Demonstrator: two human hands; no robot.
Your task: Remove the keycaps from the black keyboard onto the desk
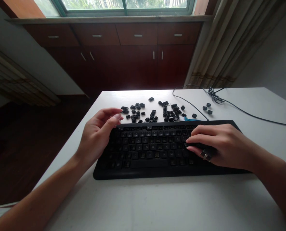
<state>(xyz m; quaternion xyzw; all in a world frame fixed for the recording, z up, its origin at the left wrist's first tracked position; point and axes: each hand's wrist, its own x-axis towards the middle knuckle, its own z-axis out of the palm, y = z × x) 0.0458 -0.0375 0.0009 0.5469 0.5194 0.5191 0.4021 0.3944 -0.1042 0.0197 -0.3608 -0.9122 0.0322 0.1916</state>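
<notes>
A black keyboard (145,150) lies across the white table (157,205), and many of its keys are bare sockets. My left hand (97,134) hovers over the keyboard's upper left corner, with its fingers loosely apart and nothing in them. My right hand (222,144) rests on the right half of the keyboard. It is closed on a small dark tool with a metal end (205,154), and its fingertips press down among the keys. Several loose black keycaps (155,112) are scattered on the table just behind the keyboard.
A blue brush (190,119) lies behind the keyboard's top edge. A few more keycaps (207,108) sit to the right, beside a black cable (229,102) that runs across the back of the table. Dark wooden cabinets (133,57) and a curtain (229,41) stand beyond.
</notes>
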